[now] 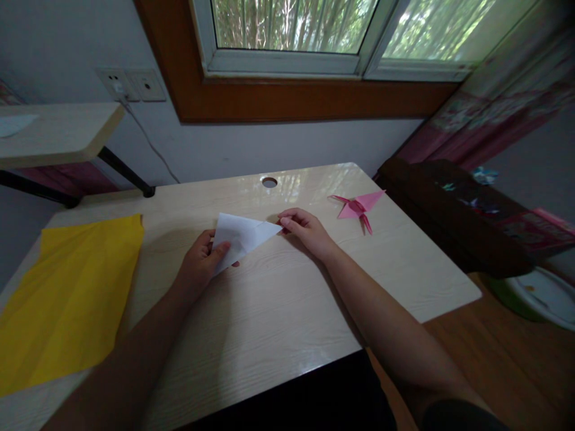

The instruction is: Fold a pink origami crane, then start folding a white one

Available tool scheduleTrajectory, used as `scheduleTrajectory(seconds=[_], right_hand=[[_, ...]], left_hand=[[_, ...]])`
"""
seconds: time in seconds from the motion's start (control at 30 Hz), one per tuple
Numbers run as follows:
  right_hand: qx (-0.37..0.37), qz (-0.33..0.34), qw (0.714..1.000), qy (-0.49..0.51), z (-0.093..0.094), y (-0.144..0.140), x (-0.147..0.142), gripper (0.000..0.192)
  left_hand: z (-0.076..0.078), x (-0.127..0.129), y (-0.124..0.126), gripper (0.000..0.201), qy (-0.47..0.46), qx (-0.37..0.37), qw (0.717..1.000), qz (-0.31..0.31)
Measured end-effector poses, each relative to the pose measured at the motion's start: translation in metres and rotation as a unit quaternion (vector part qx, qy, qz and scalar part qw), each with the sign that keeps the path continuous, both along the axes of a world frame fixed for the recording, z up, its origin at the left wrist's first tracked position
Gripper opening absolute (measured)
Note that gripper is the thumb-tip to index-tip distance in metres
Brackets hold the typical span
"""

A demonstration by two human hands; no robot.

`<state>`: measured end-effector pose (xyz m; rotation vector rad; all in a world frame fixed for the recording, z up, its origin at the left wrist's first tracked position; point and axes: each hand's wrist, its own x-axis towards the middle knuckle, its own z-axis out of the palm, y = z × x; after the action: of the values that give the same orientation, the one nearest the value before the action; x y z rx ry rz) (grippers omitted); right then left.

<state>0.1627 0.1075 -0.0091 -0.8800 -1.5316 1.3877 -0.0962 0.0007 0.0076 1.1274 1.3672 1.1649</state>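
Observation:
A white sheet of paper, folded to a kite-like shape with a sharp point on the right (pixel 240 235), is held up just over the table. My left hand (pixel 204 257) grips its wide left end, thumb on top and fingers beneath. At the narrow tip, my right hand (pixel 303 230) pinches the paper between thumb and forefinger. A crease runs near the upper edge toward the tip. To the right of my right hand lies a pink folded paper figure (pixel 366 202) with thin darker limbs.
A yellow sheet (pixel 76 293) lies on the left of the pale wooden table (pixel 278 323). A round cable hole (pixel 269 182) is near the back edge. A raised shelf (pixel 58 134) on black legs stands at the left, with a cord (pixel 148 140) behind it.

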Motion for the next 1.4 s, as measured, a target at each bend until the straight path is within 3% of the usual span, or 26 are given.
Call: scheduleTrajectory(seconds=[0.13, 0.33, 0.5, 0.77, 0.97, 1.1, 1.23, 1.4], right_hand=[[0.007, 0.057, 0.998, -0.027, 0.001, -0.007, -0.004, 0.036], [0.014, 0.084, 0.994, -0.062, 0.005, -0.012, -0.005, 0.030], [0.039, 0.052, 0.997, -0.039, 0.002, -0.010, -0.006, 0.033], [0.043, -0.024, 0.999, -0.007, -0.003, -0.001, -0.003, 0.030], [0.006, -0.019, 1.000, 0.006, -0.003, -0.001, -0.004, 0.026], [-0.044, -0.026, 0.998, 0.020, -0.001, -0.001, -0.006, 0.029], [-0.062, -0.040, 0.997, 0.024, 0.000, -0.001, -0.007, 0.031], [-0.064, -0.038, 0.997, 0.038, -0.003, 0.001, -0.006, 0.029]], left_hand=[[-0.004, 0.000, 0.000, 0.045, 0.010, 0.003, 1.000, -0.022], [-0.011, -0.002, -0.001, 0.046, 0.046, -0.004, 0.997, -0.056], [-0.006, -0.004, 0.001, 0.052, 0.040, -0.004, 0.998, -0.045], [0.000, -0.006, 0.005, 0.056, 0.036, 0.013, 0.998, 0.044], [-0.001, -0.008, 0.006, 0.052, 0.023, 0.028, 0.997, 0.065], [-0.004, -0.011, 0.006, 0.038, -0.023, 0.057, 0.996, 0.061], [-0.008, -0.011, 0.004, 0.045, -0.104, 0.097, 0.989, 0.034], [-0.009, -0.008, 0.001, 0.057, -0.051, 0.139, 0.989, 0.015]])
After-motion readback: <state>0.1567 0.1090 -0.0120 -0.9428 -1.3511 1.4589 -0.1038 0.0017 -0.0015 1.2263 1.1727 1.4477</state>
